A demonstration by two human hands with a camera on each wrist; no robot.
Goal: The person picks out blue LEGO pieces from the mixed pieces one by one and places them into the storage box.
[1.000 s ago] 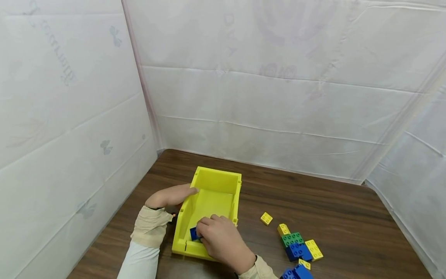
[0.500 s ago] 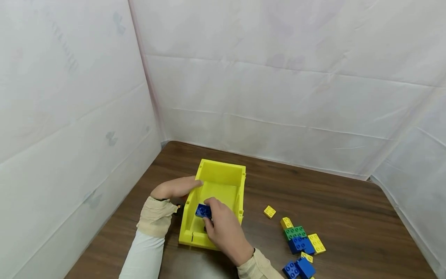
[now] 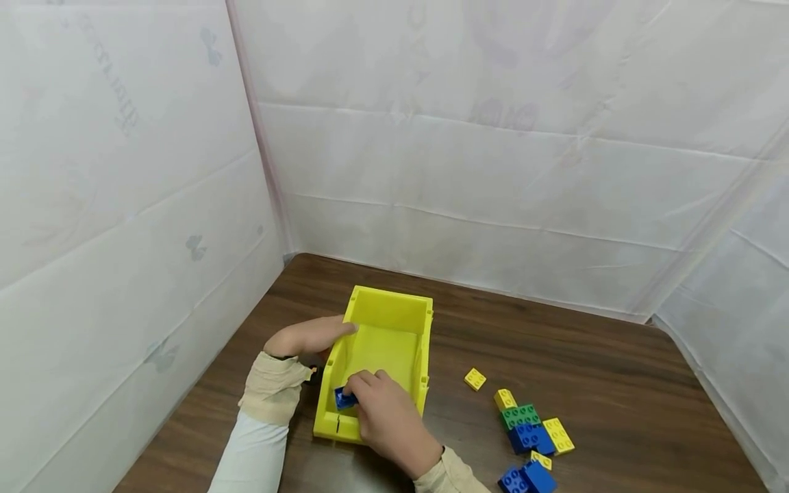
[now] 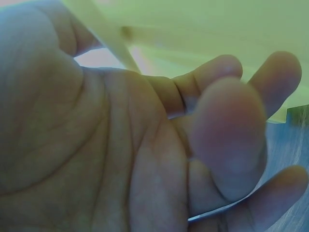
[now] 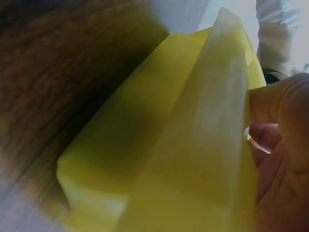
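Observation:
A yellow open bin (image 3: pixel 391 311) stands on the brown table, its low front wall toward me. My left hand (image 3: pixel 333 332) lies against the outside of the bin's left wall, fingers stretched along it up to the rim. My right hand (image 3: pixel 359 392) reaches over the front wall and pinches a blue brick (image 3: pixel 342 399) low inside the bin, near its front left corner. The left wrist view shows the left hand (image 4: pixel 217 121) close up with the bin (image 4: pixel 203 29) behind it. In the right wrist view, the bin (image 5: pixel 193 145) fills the frame and the brick is hidden.
Loose bricks lie right of the bin: a small yellow one (image 3: pixel 474 378), a cluster of a green brick (image 3: pixel 519 415), a blue brick (image 3: pixel 529 435) and a yellow brick (image 3: pixel 559 435), and blue ones (image 3: pixel 525 479) at the near edge. White sheeting walls in the table (image 3: pixel 585 356) on three sides.
The right hand raised the blue brick toward the bin's middle, then brought it back down to the front left corner. The left hand stayed on the bin wall.

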